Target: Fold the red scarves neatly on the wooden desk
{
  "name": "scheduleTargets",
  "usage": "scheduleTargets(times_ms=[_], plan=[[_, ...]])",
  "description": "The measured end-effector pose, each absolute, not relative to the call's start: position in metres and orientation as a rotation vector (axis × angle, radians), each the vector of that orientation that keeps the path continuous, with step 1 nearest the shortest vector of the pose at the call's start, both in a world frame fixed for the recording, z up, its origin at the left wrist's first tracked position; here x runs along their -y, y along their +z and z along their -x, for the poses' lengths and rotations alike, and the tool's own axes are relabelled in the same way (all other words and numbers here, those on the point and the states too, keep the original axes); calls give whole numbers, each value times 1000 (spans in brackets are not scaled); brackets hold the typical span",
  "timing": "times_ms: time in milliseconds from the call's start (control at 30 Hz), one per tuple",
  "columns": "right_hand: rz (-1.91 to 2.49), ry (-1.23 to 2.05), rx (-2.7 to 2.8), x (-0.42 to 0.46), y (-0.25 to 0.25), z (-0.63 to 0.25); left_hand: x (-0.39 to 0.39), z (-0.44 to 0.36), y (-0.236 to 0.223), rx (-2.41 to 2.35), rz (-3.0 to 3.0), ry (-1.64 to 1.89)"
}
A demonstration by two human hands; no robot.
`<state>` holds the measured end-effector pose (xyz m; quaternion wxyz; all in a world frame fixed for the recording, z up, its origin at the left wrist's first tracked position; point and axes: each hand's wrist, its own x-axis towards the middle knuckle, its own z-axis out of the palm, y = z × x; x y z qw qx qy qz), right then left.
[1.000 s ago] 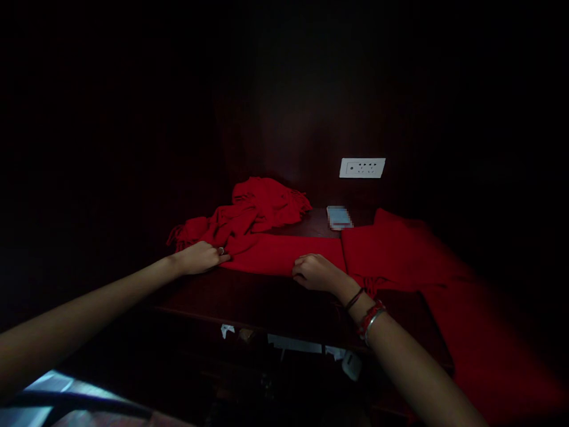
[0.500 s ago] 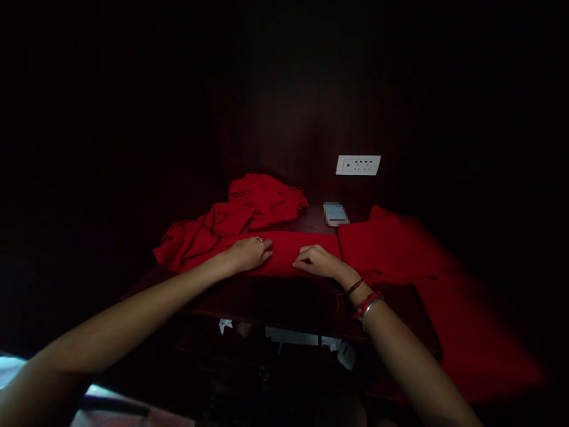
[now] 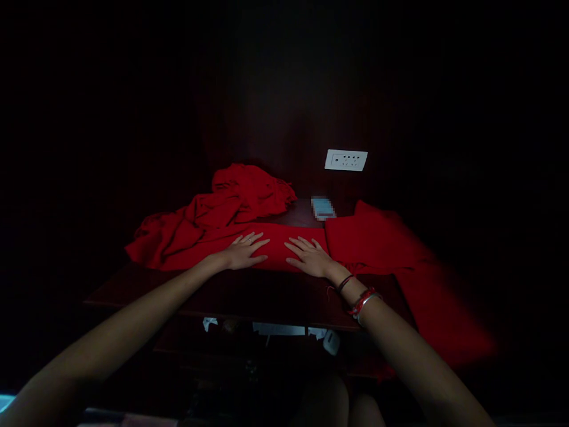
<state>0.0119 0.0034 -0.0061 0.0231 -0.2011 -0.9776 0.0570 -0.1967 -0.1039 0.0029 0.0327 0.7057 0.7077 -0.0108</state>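
A red scarf point(image 3: 276, 254) lies in a flat, folded strip along the dark tabletop, with its left part running into a loose, crumpled heap. My left hand point(image 3: 243, 251) rests flat on the strip, fingers spread, a ring on one finger. To its right, my right hand point(image 3: 307, 256) also lies open with fingers apart on the same cloth. Bracelets circle my right wrist. Beside the strip, a second red fringed cloth point(image 3: 377, 243) is spread out and hangs over the table's right side.
Behind the cloth lies a pixelated, phone-like object point(image 3: 323, 208). A white socket plate point(image 3: 346, 160) is set in the dark back wall. Under the tabletop point(image 3: 249, 296), a shelf holds papers point(image 3: 280, 328) and a small white object point(image 3: 331, 342). Surroundings are very dark.
Both hands have gone from curled fingers to spread, flat palms on the red scarf. The whole view has shifted slightly, so things appear farther left.
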Motion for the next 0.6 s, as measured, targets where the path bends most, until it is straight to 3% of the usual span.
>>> scheduleTargets(times_ms=[267,433,533,600], plan=[[672,104,2626,-16,21,-37,60,160,0,-2194,-2340,221],[1500,64,2270,-72,58,-116,49,158,-12,-2111,-2220,133],[1930,254,2219,-99,58,-160,50,160,-11,-2143,-2210,150],[1961,472,2198,-108,50,-176,51,159,-8,-2169,-2163,132]])
